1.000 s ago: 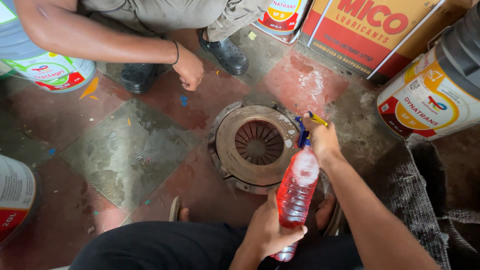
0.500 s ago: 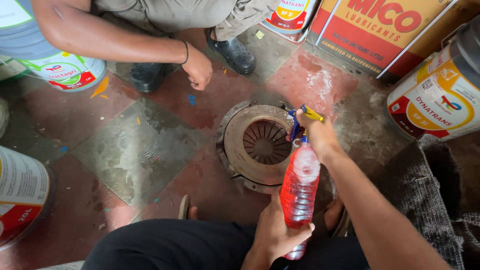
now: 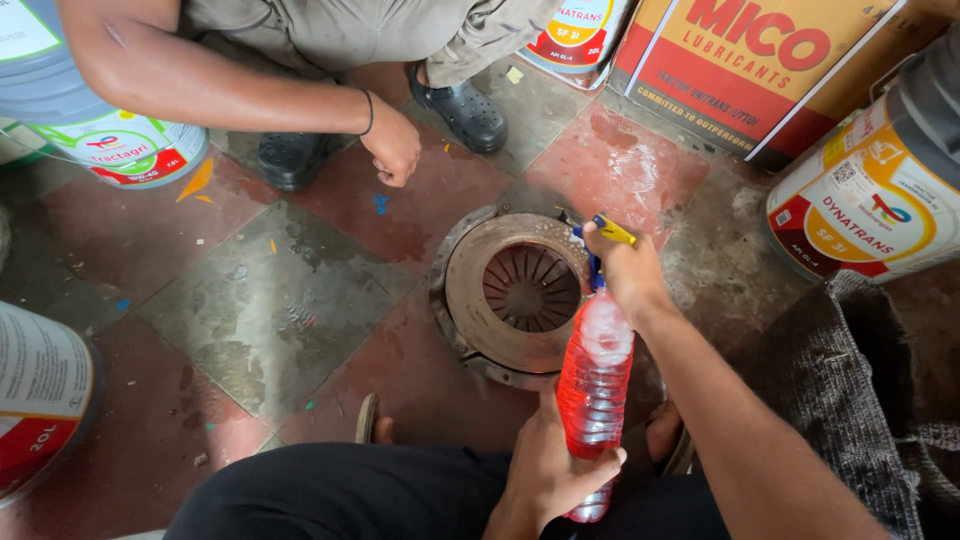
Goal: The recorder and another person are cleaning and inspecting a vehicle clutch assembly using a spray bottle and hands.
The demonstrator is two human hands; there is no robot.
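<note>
— What are the fingers doing?

— The left hand has its fingers wrapped tight around the lower part of a clear plastic bottle of red liquid, holding it upright over the lap. The right hand is at the bottle's neck, fingers closed on a small blue-and-yellow tool. Whether that tool touches the cap, I cannot tell.

— How would the bottle handle?

— Thin ribbed plastic, so I judge it soft and easy to dent under a squeeze. It looks mostly full, so moderately heavy, and possibly slick if oily. The ribbed lower body, where the left hand sits, seems the surest hold.

— And around it?

— Just beyond the bottle, a rusty round clutch pressure plate lies flat on the red-and-grey tiled floor. Another person crouches opposite, one hand hanging near the floor, dark shoes planted. Oil pails and a red-and-yellow carton stand along the edges, and a dark cloth lies to the right.
</note>
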